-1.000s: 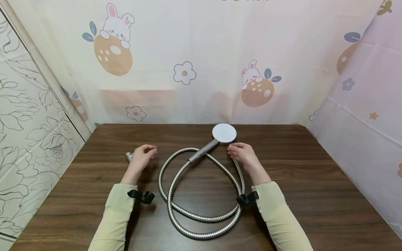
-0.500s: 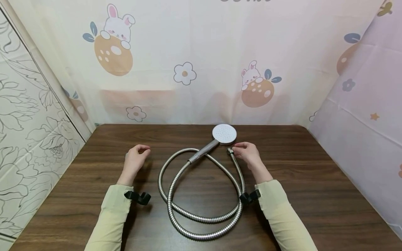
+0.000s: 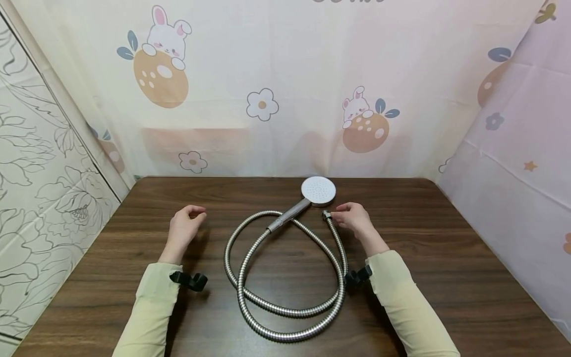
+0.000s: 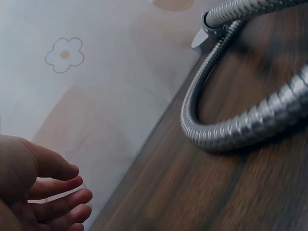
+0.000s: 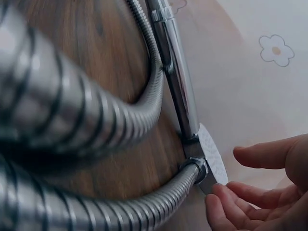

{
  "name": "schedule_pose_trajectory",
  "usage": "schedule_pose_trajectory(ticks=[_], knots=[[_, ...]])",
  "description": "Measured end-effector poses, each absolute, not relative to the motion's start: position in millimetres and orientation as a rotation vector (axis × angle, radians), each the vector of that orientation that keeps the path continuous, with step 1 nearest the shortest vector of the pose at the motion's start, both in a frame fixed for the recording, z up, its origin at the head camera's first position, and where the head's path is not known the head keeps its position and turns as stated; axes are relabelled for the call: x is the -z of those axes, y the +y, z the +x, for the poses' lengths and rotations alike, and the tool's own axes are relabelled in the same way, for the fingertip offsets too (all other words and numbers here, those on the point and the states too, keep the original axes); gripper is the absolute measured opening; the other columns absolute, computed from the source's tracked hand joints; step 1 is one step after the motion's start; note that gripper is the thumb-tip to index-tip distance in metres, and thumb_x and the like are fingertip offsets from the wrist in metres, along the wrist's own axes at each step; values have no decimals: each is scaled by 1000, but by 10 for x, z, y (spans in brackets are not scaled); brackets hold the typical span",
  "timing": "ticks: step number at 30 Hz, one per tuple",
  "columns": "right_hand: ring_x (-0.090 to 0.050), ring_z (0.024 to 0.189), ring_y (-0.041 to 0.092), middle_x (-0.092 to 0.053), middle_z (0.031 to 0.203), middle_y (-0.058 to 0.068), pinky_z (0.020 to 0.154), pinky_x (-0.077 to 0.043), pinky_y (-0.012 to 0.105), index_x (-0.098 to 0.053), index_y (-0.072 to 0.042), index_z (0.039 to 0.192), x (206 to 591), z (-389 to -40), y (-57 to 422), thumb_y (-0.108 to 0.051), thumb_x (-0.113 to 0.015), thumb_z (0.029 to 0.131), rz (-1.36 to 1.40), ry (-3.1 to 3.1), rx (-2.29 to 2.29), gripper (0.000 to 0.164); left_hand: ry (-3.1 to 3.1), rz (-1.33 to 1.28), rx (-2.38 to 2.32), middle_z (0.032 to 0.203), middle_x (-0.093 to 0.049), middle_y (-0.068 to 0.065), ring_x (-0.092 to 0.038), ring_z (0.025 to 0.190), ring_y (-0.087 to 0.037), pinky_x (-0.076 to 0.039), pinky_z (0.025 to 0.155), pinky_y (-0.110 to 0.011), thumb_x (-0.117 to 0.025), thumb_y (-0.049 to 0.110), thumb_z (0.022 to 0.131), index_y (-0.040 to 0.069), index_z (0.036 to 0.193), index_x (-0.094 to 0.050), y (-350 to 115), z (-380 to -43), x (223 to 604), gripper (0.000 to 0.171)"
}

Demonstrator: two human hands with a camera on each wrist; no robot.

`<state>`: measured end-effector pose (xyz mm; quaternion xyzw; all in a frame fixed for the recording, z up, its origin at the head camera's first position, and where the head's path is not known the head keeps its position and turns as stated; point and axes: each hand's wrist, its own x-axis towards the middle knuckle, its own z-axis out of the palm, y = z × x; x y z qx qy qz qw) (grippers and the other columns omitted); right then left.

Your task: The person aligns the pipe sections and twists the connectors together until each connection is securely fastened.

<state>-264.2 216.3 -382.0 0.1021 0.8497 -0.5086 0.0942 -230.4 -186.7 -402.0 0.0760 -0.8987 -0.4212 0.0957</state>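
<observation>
A shower head (image 3: pixel 318 191) with a white face and chrome handle lies at the back of the table, joined to a coiled metal shower hose (image 3: pixel 290 337). The hose's free end carries a metal nut (image 3: pixel 326 215), which lies close to the fingertips of my right hand (image 3: pixel 355 220). In the right wrist view the thumb and fingers of that hand stand apart with nothing between them. My left hand (image 3: pixel 184 225) is over the table left of the coil. Its fingers (image 4: pixel 62 204) are loosely bent and hold nothing visible.
The dark wooden table (image 3: pixel 446 277) ends at the back against a printed curtain (image 3: pixel 294 74). Black wrist mounts (image 3: pixel 189 280) hang from both sleeves, the right one beside the hose coil.
My left hand has moved left, now covering the small metal piece seen beside it at first. The right hand has drawn slightly right, away from the nut, which shows now. Shower head and hose stay put.
</observation>
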Motion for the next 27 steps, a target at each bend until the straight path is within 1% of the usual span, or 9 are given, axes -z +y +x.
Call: schedule_pose_trajectory(ticks=[5, 12, 15, 19, 20, 23, 27], knots=[[-55, 102, 29, -48, 120, 22, 84, -49, 33, -44, 7, 124, 3831, -2692, 2190, -17, -60, 87, 295, 2523, 1346, 47, -2676, 232, 1200, 110, -59, -19, -54, 99, -32, -41, 83, -43, -53, 19, 89, 2, 109, -61, -1922, -2294, 4076, 28], [-57, 98, 29, -49, 119, 23, 80, -51, 33, -44, 8, 123, 3831, -2731, 2205, -18, -60, 87, 280, 2544, 1266, 47, -2653, 259, 1166, 110, -56, -19, -50, 99, -33, -38, 84, -45, -55, 17, 87, 1, 108, -62, -1983, -2292, 4103, 27], [-56, 98, 29, -49, 119, 23, 81, -50, 33, -43, 8, 124, 3848, -2746, 2211, -19, -60, 87, 267, 2525, 1273, 49, -2650, 298, 1163, 114, -52, -22, -44, 107, -37, -33, 90, -47, -55, 16, 87, -1, 111, -60, -2003, -2286, 4090, 29], [-55, 102, 32, -48, 120, 24, 82, -50, 35, -41, 9, 125, 3878, -2770, 2222, -21, -60, 87, 252, 2489, 1293, 52, -2670, 401, 1209, 124, -42, -25, -28, 119, -42, -26, 95, -50, -53, 17, 88, 0, 118, -56, -2012, -2266, 4067, 35], [-55, 103, 33, -48, 121, 24, 83, -50, 35, -41, 9, 125, 3880, -2774, 2222, -22, -60, 87, 247, 2484, 1293, 53, -2676, 423, 1220, 125, -40, -26, -25, 120, -43, -26, 95, -51, -53, 18, 88, 0, 119, -54, -2014, -2262, 4065, 36], [-53, 107, 34, -46, 124, 25, 81, -50, 34, -40, 8, 127, 3873, -2787, 2220, -21, -60, 87, 241, 2476, 1284, 53, -2683, 470, 1243, 131, -33, -27, -22, 121, -44, -28, 92, -52, -52, 19, 88, 1, 123, -52, -2018, -2264, 4072, 39], [-53, 106, 33, -44, 125, 24, 80, -51, 33, -40, 8, 128, 3871, -2809, 2210, -19, -61, 87, 244, 2464, 1279, 53, -2683, 507, 1274, 136, -26, -27, -20, 124, -44, -29, 93, -52, -52, 21, 88, 2, 127, -47, -2027, -2263, 4079, 44]])
